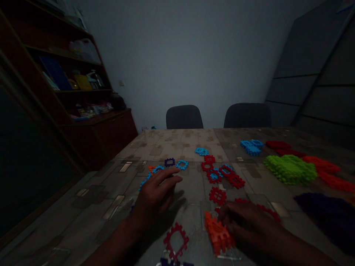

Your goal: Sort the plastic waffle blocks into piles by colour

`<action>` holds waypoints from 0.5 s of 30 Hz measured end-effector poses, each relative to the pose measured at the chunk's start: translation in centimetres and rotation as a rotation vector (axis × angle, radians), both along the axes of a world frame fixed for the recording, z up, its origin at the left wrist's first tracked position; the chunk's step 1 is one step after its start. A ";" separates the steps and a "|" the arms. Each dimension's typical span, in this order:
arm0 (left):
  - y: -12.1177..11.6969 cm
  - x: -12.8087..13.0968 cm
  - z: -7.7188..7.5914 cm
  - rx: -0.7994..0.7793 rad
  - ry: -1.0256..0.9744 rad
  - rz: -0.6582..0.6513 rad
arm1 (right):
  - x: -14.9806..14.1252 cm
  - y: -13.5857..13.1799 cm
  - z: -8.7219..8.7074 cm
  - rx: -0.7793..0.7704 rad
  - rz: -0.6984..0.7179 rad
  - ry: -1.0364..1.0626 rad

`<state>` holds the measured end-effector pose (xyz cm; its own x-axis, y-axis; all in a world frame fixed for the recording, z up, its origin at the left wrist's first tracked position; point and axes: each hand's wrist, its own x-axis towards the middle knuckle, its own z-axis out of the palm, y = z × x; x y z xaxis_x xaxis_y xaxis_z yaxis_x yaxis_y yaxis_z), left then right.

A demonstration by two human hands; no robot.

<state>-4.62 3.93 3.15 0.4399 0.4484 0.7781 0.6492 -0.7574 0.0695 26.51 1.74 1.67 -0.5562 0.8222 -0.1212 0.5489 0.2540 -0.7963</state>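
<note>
Head view: my right hand (245,221) curls onto the long orange plastic interlocking stack (217,233), angled away from me; my left hand (156,195) stands open, empty, farther off.

Left hand (156,195) hovers, right hand (245,221) touches orange tiles (217,232).

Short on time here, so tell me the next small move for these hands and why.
Probably bring the left hand, which looks empty, over to the orange interlocking plastic stack. The right hand has its fingers against that stack, so a second hand could likely steady it, while the left hand is only hovering above the table.
</note>
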 end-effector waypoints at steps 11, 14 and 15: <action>5.0 -9.4 -0.3 -0.587 -0.327 0.331 | 1.4 -0.8 -3.2 0.121 -0.022 -0.013; 6.4 -12.2 -1.8 -0.698 -0.333 0.383 | 1.8 -0.7 -3.9 0.172 -0.036 0.010; 6.7 -12.9 -2.3 -0.726 -0.323 0.399 | 1.9 -0.8 -3.9 0.187 -0.038 0.019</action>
